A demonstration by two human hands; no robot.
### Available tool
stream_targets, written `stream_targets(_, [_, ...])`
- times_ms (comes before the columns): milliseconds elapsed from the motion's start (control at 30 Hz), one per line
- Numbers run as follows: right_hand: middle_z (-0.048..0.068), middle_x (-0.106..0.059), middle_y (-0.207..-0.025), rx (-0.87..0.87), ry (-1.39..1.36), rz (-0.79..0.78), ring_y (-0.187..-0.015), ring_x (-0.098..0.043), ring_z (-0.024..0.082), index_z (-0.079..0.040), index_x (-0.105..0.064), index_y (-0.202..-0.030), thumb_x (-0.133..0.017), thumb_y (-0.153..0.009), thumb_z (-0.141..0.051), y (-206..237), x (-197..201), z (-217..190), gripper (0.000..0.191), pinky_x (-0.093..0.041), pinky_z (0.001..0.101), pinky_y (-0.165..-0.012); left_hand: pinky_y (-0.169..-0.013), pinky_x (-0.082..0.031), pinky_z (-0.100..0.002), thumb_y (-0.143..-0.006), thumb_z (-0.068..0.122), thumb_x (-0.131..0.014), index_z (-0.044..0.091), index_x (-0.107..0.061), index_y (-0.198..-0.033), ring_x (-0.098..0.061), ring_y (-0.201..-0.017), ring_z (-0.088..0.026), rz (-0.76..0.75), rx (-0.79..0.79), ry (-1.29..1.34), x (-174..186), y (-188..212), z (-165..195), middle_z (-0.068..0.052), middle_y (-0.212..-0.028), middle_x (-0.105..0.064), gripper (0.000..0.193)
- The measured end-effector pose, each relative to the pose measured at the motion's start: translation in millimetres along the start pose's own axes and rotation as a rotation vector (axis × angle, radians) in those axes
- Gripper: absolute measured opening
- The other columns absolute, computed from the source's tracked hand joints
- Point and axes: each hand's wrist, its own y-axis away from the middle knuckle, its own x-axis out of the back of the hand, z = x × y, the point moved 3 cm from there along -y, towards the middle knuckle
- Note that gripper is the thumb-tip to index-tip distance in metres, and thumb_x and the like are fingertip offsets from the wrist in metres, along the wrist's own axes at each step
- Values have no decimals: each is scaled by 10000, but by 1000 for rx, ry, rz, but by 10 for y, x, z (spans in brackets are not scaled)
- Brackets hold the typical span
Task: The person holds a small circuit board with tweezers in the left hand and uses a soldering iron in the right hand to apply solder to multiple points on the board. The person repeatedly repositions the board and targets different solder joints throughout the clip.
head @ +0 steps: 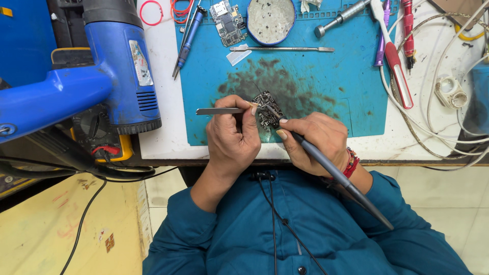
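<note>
A white bench carries a blue work mat (326, 97), stained dark in the middle, with yellowish floor below me and my teal sleeves closest to the camera.

Nearest, my right hand (313, 142) is clenched around a grey soldering iron (331, 168), its tip down on the small circuit board (267, 114). The board lies at the mat's near edge, on the dark patch, just between my hands. My left hand (232, 135) pinches steel tweezers (221, 111), their points at the board's left edge.

As I judge it, the board is pinned only lightly; a push from the iron could skid it off the near edge into my lap. Lingering with the tip could lift a pad or scorch neighbouring parts, and my left fingertips sit close to the heat.

To the left, the blue heat gun (119, 66) stands nozzle-down just beside the mat; a knock from my elbow could tip it.

Farther off lie a metal spatula (282, 49), a second board (228, 23), a round tin (271, 19), and white cables (433, 132) that could snag.
</note>
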Motion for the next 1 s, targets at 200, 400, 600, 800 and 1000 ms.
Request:
stream_targets(200, [109, -694, -799, 5, -1, 0, -627, -632, 245, -1, -701, -1023, -820, -890, -34, -9, -3, 3, 182, -480, 353, -577, -659, -573, -275, -1049, 20, -654, 24, -502, -1130, -709, -730, -139, -1, -3, 7, -4, -4, -11, -94, -919, -699, 172])
stream_targets(400, [112, -687, -791, -25, 1, 25, -628, -634, 249, 4, -690, -1037, -809, -898, -27, 21, 4, 6, 186, -482, 352, -581, -650, -570, -266, -1051, 30, -655, 28, -496, -1132, -707, -738, -132, -13, -9, -7, -1, 2, -19, -90, -916, -696, 178])
stream_targets(600, [102, -682, -777, -11, -13, 18, -618, -626, 240, -1, -690, -1031, -818, -894, -31, 30, -5, 21, 190, -475, 347, -572, -649, -569, -266, -1054, 29, -651, 27, -495, -1134, -708, -733, -131, -10, 6, 15, -8, 4, -18, -86, -915, -700, 176])
stream_targets(800, [97, -683, -775, 5, -9, 9, -618, -623, 237, -5, -695, -1026, -821, -885, -32, 14, -10, 14, 191, -472, 351, -567, -643, -564, -274, -1044, 27, -659, 27, -499, -1125, -701, -707, -137, -4, 16, 0, -1, 3, -14, -90, -903, -699, 180])
stream_targets(1000, [99, -680, -773, -2, 0, -1, -619, -624, 242, -6, -704, -1010, -818, -878, -28, -12, 8, -4, 176, -473, 355, -572, -651, -571, -277, -1049, 25, -656, 27, -497, -1133, -714, -732, -145, -4, -1, 3, 2, -6, 6, -88, -919, -701, 180])
